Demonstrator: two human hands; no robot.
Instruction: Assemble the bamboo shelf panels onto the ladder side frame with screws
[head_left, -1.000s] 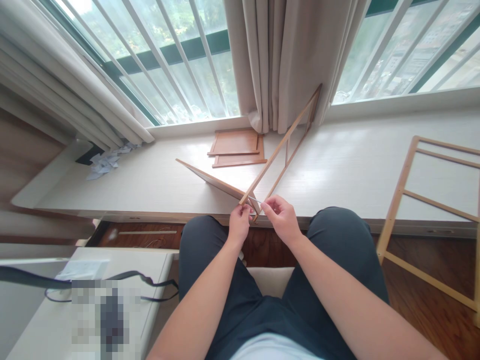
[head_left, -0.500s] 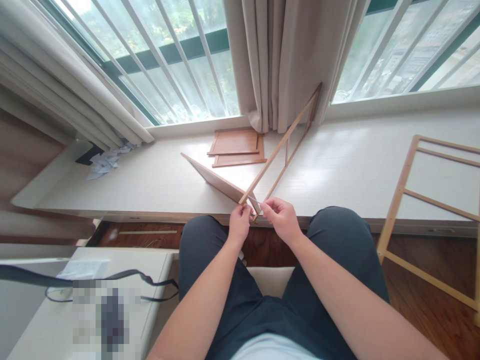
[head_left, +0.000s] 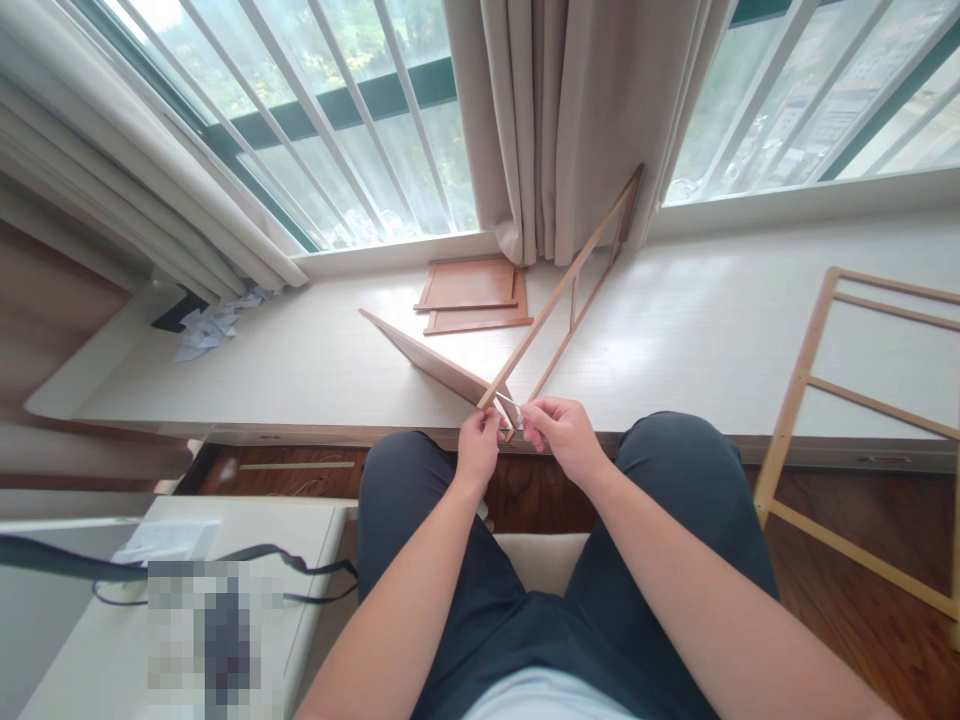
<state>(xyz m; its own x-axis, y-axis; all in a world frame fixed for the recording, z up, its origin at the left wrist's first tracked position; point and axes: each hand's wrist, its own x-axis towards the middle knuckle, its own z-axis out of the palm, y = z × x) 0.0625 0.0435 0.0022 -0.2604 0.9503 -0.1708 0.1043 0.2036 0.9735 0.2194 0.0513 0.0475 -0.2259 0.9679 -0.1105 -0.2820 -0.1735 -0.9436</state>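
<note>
My left hand (head_left: 478, 447) is closed on the near lower end of a slim wooden frame (head_left: 555, 297), which leans up and away to the right. Between thumb and fingers of my right hand (head_left: 561, 432) is a thin silvery metal rod (head_left: 508, 401); its far end reaches the frame's near end. A flat wooden panel (head_left: 431, 362) stands on edge beside that end and slants off to the left. Fingers hide the spot where panel and frame come together.
Two brown panels (head_left: 471, 288) lie overlapped on the white window ledge (head_left: 300, 350). To the right leans another wooden frame (head_left: 799, 380). Paper scraps (head_left: 206, 330) sit at the ledge's left. A white cabinet (head_left: 300, 530) with a black strap (head_left: 262, 550) is at lower left.
The fingers of my right hand have shifted and turned slightly around the metal rod. My left hand, the frame and the panel stay nearly in place.
</note>
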